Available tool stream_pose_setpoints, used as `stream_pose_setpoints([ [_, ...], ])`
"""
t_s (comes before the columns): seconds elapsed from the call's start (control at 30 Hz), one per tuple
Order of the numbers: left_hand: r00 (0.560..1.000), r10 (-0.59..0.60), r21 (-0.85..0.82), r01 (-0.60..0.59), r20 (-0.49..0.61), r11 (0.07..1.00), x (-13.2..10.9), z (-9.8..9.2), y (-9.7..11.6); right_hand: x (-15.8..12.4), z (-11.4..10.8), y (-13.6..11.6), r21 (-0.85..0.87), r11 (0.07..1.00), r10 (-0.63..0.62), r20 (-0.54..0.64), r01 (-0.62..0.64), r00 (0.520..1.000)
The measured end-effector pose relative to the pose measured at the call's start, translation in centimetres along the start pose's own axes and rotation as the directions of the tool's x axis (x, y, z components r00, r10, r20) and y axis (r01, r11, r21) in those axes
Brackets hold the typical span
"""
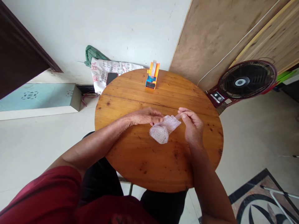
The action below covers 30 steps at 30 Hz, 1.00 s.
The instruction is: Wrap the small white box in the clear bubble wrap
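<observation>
A small object in bubble wrap (159,134) lies on the wooden table, its rounded end toward me. The flattened end of the wrap reaches up and right between my hands. My left hand (146,116) is closed at the wrap's upper left edge, thumb against it; some of its fingertips are hidden. Between the thumb and fingers of my right hand (193,124) is a short clear strip of tape (178,116), which meets the wrap's upper right edge. What is inside the wrap cannot be made out.
An orange and blue tape dispenser (152,75) stands at the far side of the round table (149,172). Behind the table's left edge lie printed white sacks (100,70) and a green bag (94,54). A dark red fan (243,80) stands to the right.
</observation>
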State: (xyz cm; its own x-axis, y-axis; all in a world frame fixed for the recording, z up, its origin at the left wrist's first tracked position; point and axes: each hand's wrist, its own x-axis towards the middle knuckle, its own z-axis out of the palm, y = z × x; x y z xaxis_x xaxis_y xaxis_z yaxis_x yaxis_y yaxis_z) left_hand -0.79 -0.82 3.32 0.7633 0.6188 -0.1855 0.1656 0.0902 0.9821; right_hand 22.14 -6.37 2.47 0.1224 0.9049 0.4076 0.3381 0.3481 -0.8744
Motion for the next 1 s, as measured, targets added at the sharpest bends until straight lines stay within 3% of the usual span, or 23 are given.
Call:
stream_pose_setpoints([
  [0.27, 0.997, 0.050, -0.102, -0.055, -0.053, 0.993, 0.0, 0.9, 0.1, 0.9, -0.6, 0.3, 0.203, 0.973, 0.122, -0.064, -0.107, 0.990],
  [0.4, 0.994, 0.105, -0.099, -0.106, -0.017, 0.989, -0.3, 1.1, 0.5, 1.4, -1.2, 1.0, 0.240, 0.965, 0.138, -0.103, -0.110, 0.985],
  [0.63, 0.996, 0.072, -0.031, -0.070, 0.052, 0.997, -0.3, 1.2, 0.5, 1.5, -0.6, 1.6, 0.366, 0.912, 0.242, -0.112, -0.186, 0.964],
  [0.77, 0.998, 0.054, -0.097, -0.057, -0.031, 0.994, 0.1, 1.1, 0.1, 1.6, -0.6, 1.1, 0.355, 0.905, 0.318, -0.198, -0.235, 0.927],
  [0.9, 0.983, 0.000, -0.173, -0.032, -0.181, 0.984, 0.7, 0.9, -0.5, 1.5, -1.0, 0.0, 0.301, 0.948, 0.196, -0.307, -0.100, 0.931],
  [1.0, 0.959, 0.000, -0.201, -0.059, -0.282, 0.978, 1.2, 0.7, -1.0, 1.0, -1.2, -1.0, 0.333, 0.941, 0.129, -0.185, -0.062, 0.974],
])
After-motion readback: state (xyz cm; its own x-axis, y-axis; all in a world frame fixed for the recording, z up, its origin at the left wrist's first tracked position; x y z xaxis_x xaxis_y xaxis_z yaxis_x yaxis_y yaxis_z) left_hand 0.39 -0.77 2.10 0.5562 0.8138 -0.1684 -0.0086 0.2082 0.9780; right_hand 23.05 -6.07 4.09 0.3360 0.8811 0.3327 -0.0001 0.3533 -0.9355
